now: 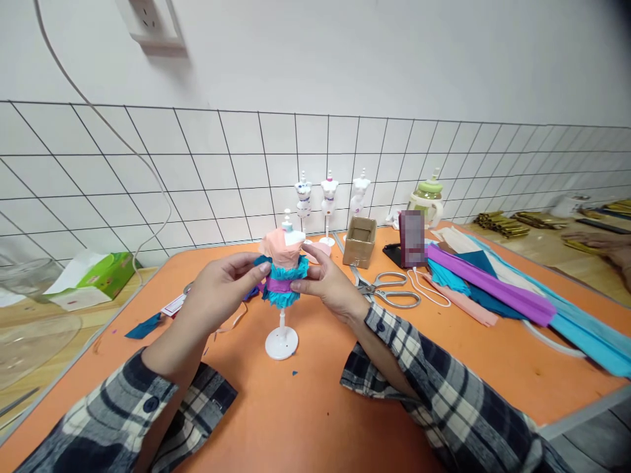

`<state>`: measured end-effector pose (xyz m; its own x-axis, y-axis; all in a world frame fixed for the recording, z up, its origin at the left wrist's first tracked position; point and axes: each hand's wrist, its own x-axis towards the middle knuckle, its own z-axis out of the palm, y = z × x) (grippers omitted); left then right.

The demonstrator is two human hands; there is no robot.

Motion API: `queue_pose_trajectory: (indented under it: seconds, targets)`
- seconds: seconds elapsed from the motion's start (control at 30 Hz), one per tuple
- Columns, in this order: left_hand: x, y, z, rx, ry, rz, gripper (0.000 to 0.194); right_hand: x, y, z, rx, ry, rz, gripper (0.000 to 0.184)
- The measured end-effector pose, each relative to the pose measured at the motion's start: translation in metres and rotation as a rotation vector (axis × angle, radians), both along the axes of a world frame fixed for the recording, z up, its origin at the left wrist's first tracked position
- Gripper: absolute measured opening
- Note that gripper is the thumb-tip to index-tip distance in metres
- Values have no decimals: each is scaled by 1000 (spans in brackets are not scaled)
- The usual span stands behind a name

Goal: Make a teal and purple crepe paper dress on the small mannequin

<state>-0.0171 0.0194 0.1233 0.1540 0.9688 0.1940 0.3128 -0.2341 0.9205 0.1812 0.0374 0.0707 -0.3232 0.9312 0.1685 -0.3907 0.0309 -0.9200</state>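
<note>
A small white dress-form mannequin (281, 322) stands upright on its round base before me. It wears a crinkled paper dress (283, 272): peach at the chest, turquoise ruffles below, and a purple band round the middle. At its left side my left hand (224, 286) pinches a dark blue piece of crepe paper (261, 261) between thumb and fingers, against the ruffle. My right hand (332, 282) grips the mannequin from the right, thumb on the purple band and fingers partly hidden behind the dress.
Behind stand several white mannequins (329, 190), a small cardboard box (360, 242) and scissors (389, 289). To the right are a phone (412, 240), a green-lidded bottle (426, 199) and coloured crepe paper strips (493, 282). A green tissue pack (111, 276) lies left. Another person's hand (599, 243) shows far right.
</note>
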Motion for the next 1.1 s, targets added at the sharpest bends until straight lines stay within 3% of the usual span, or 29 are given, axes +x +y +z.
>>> queue_pose_trajectory:
  seconds: [0.07,0.13,0.2,0.27,0.37,0.57,0.77,0.97,1.1]
  targets:
    - [-1,0,-1,116,-60,90,48,-1,-1,1,30,9,-20,102]
    - [0,-3,-2,338,-85,225,42,-2,-2,2,67,10,-66,101]
    - [0,-7,-3,581,14,311,35,-2,-3,3,99,-4,-94,102]
    - [-1,-13,-3,758,191,294,26,-3,-4,3,118,-8,-83,102]
    - [-5,-16,-2,872,305,215,12,-2,-5,2,117,4,-52,102]
    - [-11,-5,-1,920,484,193,9,1,1,-4,52,-30,28,103]
    - [-12,3,-1,801,619,192,21,7,14,-14,50,53,28,96]
    - [-6,-6,4,893,460,150,17,11,22,-21,63,49,72,101]
    - [-6,-5,3,716,495,96,18,11,20,-20,96,26,82,96]
